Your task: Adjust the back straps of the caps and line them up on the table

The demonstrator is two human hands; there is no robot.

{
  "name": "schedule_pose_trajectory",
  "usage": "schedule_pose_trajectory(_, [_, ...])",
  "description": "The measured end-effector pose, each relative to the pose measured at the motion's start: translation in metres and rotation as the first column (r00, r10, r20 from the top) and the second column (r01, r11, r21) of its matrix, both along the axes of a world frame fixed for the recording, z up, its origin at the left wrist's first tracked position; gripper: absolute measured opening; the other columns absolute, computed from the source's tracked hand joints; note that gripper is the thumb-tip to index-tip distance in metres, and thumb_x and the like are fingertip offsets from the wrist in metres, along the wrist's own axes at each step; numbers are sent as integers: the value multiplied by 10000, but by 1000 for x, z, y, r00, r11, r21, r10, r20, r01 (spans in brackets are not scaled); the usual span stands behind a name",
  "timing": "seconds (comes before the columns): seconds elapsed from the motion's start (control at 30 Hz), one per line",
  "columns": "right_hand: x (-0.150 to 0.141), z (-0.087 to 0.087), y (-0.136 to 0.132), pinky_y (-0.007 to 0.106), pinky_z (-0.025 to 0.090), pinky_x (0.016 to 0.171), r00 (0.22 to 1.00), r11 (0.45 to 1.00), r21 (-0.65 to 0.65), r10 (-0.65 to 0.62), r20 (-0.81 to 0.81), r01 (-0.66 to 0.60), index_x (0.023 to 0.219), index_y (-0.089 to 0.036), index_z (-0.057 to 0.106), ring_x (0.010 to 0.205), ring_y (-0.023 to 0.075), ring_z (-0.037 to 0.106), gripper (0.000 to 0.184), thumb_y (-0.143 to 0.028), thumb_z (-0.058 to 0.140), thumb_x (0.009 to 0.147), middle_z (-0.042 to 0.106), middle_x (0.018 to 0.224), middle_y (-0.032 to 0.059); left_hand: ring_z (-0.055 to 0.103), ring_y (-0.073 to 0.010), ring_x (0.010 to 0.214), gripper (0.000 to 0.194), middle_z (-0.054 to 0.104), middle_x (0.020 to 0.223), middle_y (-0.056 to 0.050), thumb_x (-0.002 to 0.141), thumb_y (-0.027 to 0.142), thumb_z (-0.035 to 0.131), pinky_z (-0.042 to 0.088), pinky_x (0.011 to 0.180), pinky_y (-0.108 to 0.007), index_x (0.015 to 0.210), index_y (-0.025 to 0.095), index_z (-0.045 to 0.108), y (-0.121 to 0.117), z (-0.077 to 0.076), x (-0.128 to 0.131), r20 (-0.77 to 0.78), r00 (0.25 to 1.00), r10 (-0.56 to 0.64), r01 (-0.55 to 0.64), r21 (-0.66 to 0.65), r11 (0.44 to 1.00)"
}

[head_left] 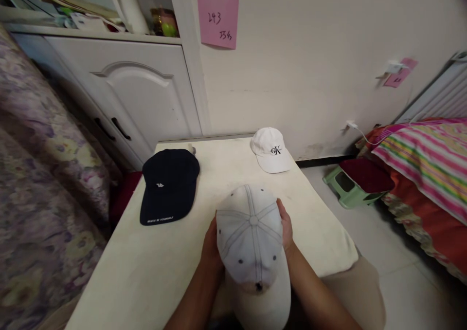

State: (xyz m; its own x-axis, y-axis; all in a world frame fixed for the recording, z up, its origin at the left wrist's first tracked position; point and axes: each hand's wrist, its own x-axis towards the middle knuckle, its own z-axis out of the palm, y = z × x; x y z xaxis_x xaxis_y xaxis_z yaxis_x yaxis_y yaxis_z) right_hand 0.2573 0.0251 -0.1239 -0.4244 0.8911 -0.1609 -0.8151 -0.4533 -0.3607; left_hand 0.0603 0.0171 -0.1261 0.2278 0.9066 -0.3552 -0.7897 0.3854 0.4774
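A pale grey baseball cap (251, 237) is held over the near part of the table, its brim pointing toward me and its stitched crown facing up. My left hand (212, 245) grips the cap's left side, and my right hand (286, 223) has hold of its right side. Most of the fingers are hidden behind the cap. On the table's left lies a dark navy cap (170, 186) with a small white emblem and lettering along its brim. Farther back, near the wall, rests a white cap (270, 150) with black letters on its front.
The cream-covered table (215, 164) stands against the wall. A white cabinet (142, 96) and a floral curtain (47, 184) are on the left. To the right are a green stool (343, 186) with a dark red top and a bed with striped bedding (430, 159).
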Motion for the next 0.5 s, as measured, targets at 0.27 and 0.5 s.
schedule_pose_trajectory(0.27, [4, 0, -4, 492, 481, 989, 995, 1000, -13, 22, 94, -21, 1048, -161, 721, 1083, 308, 667, 471, -571, 566, 877, 775, 915, 87, 692, -263, 1007, 404, 772, 888, -100, 977, 446, 483, 522, 991, -382, 988, 120, 723, 5, 9, 7, 147, 989, -32, 46, -95, 994])
schedule_pose_trajectory(0.5, [8, -13, -8, 436, 528, 946, 989, 998, 0, -61, 134, 62, 990, -188, 728, 1007, 272, 698, 259, -366, 685, 808, 782, 902, 44, 690, -266, 1011, 368, 774, 886, -78, 946, 416, 558, 542, 947, -352, 1125, 127, 700, 2, 6, 7, 50, 999, -5, 9, -88, 996])
